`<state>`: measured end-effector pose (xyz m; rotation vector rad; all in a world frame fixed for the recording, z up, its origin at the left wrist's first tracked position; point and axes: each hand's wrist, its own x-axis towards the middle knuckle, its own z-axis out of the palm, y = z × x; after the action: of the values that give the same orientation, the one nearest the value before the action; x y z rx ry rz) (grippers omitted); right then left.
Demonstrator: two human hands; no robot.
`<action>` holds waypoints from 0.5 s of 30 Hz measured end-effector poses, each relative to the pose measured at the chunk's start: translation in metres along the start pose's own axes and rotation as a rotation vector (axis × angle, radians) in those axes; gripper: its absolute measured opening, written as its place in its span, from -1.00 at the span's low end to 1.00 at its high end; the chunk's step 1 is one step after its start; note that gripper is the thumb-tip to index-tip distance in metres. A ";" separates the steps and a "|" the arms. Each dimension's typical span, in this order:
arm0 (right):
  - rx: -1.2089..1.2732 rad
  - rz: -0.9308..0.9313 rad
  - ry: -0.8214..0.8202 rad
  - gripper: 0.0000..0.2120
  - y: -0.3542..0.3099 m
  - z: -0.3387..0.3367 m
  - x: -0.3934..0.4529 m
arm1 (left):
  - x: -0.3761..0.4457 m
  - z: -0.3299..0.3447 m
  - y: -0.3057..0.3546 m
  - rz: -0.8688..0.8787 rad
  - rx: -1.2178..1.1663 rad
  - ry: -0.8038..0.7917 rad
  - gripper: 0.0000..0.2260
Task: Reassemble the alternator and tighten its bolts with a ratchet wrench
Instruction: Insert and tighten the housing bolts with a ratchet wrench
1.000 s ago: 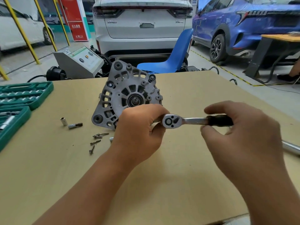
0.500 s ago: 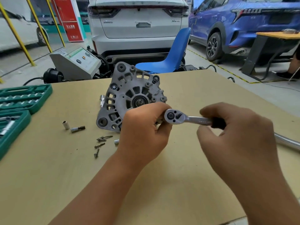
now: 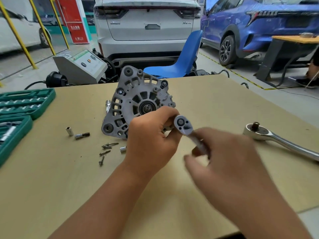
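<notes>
The grey alternator (image 3: 136, 100) stands on edge on the tan table (image 3: 51, 178), its ribbed end cover facing me. My left hand (image 3: 151, 142) curls round its lower right edge and touches the head of the small ratchet wrench (image 3: 183, 124), which sits against the housing there. My right hand (image 3: 229, 163), blurred by motion, grips the ratchet's handle, now angled down to the right. The socket and bolt under the ratchet head are hidden. Several loose screws (image 3: 106, 150) lie on the table left of my left hand.
A larger chrome ratchet (image 3: 276, 138) lies at the right. Loose sockets (image 3: 69, 131) and a bit (image 3: 82, 135) lie left of the alternator; an extension bar (image 3: 108, 105) stands behind it. A green socket case (image 3: 20, 107) is at the far left. Cars and a blue chair (image 3: 183, 61) are beyond the table.
My right hand has swung the ratchet handle from level to pointing down and right. The view has shifted, bringing the larger ratchet into sight. My left hand has stayed on the alternator.
</notes>
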<state>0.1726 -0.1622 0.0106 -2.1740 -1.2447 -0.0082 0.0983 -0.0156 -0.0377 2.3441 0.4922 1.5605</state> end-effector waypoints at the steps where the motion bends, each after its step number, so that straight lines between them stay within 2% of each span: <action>1: 0.039 0.007 -0.099 -0.81 -0.004 0.003 -0.005 | -0.001 0.001 0.001 0.008 0.007 0.005 -0.90; 3: 0.067 0.011 -0.121 -0.81 -0.002 0.005 -0.005 | -0.002 0.000 0.000 0.036 0.016 -0.010 -0.88; 4: 0.053 0.008 -0.055 -0.80 0.004 0.003 -0.001 | -0.002 -0.001 -0.001 0.045 0.021 -0.021 -0.88; 6: 0.019 0.028 0.187 -0.73 0.016 -0.006 0.011 | 0.000 -0.003 -0.002 0.049 0.039 -0.046 -0.88; 8: -0.022 0.076 0.305 -0.71 0.024 -0.012 0.019 | 0.001 -0.002 -0.002 0.039 0.058 -0.044 -0.90; 9: -0.037 0.077 0.294 -0.75 0.023 -0.010 0.019 | 0.001 -0.001 -0.001 0.028 0.059 -0.029 -0.90; 11: -0.056 0.022 0.167 -0.91 0.015 0.002 0.009 | -0.001 0.002 0.001 0.015 0.048 0.009 -0.92; 13: 0.041 0.018 -0.031 -0.87 0.001 0.013 -0.004 | -0.003 0.003 0.002 0.023 0.030 0.017 -0.94; 15: 0.146 0.043 -0.101 -0.83 -0.001 0.015 -0.005 | -0.004 0.002 0.002 0.028 0.018 -0.004 -0.94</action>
<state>0.1646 -0.1583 -0.0021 -2.0965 -1.2139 0.2065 0.0989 -0.0190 -0.0413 2.3767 0.4768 1.5703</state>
